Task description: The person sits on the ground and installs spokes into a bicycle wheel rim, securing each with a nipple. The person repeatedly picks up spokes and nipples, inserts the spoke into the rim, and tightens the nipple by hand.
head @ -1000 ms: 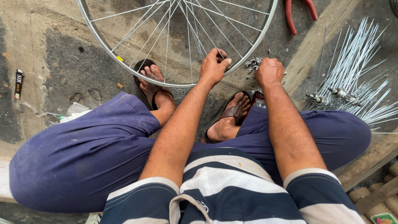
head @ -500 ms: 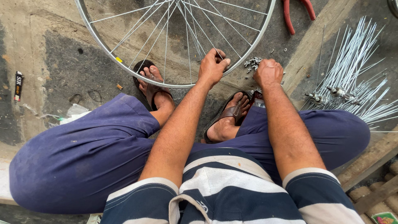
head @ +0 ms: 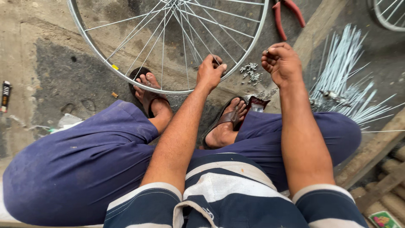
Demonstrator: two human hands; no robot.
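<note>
Head view: left hand (head: 209, 72) pinches a spoke (head: 198, 26) at the wheel rim (head: 126, 78); right hand (head: 282, 62), just beside the rim, is curled shut on something small.

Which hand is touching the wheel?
The left hand, gripping a spoke at the wheel rim. The right hand is lifted beside it, clear of the wheel.

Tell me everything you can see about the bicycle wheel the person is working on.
The bicycle wheel has a shiny silver metal rim, no tyre, and thin metal spokes crossing toward a hub out of view. It lies on the concrete floor, its top cut off. The left hand pinches a spoke near the rim; a sandalled foot sits against its lower edge.
</note>
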